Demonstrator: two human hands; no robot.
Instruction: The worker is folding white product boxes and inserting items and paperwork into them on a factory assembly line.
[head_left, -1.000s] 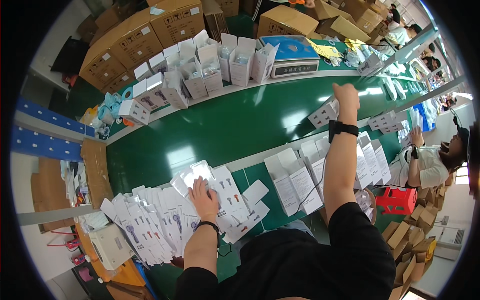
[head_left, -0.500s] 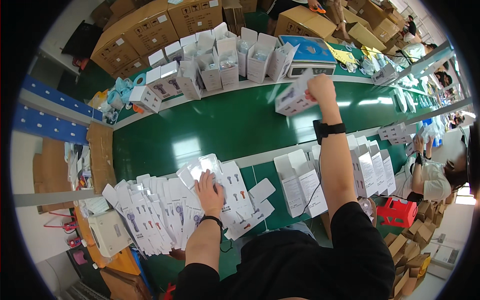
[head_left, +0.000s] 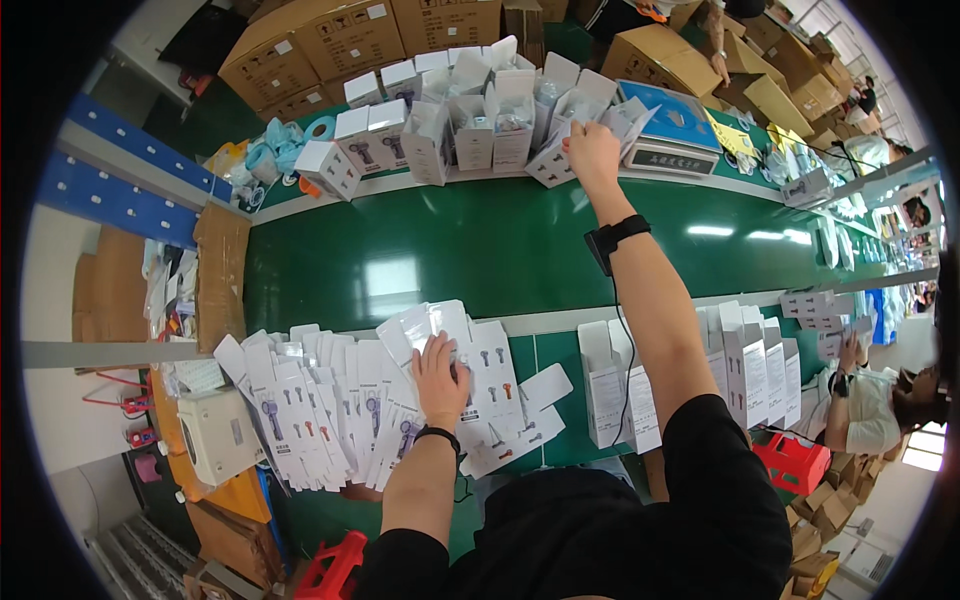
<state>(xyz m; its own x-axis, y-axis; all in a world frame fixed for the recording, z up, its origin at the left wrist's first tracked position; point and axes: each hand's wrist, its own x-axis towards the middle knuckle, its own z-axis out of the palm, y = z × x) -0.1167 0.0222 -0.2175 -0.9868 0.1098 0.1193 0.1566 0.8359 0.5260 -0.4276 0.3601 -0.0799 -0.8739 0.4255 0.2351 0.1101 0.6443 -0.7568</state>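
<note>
My left hand (head_left: 438,382) lies spread on a flat white printed carton (head_left: 488,375), beside a fanned stack of flattened cartons (head_left: 305,405). Across the green bench, my right hand (head_left: 594,152) grips the top of a white printed box (head_left: 552,165), which leans at the right end of a row of boxes. Several of those boxes, such as the open-topped box (head_left: 513,120), stand with flaps up and clear wrapped contents inside. Fingers of my right hand partly hide the top of the box it holds.
A scale with a blue top (head_left: 668,115) stands right of the box row. Erected white boxes (head_left: 608,390) line the near edge, right of my left hand. Brown cartons (head_left: 350,50) are stacked behind the bench. A co-worker (head_left: 875,400) sits at the right.
My right hand has carried the white box left and away from me, from over the bench into the row of boxes. My left hand stays on the flat carton. The whole view has shifted slightly.
</note>
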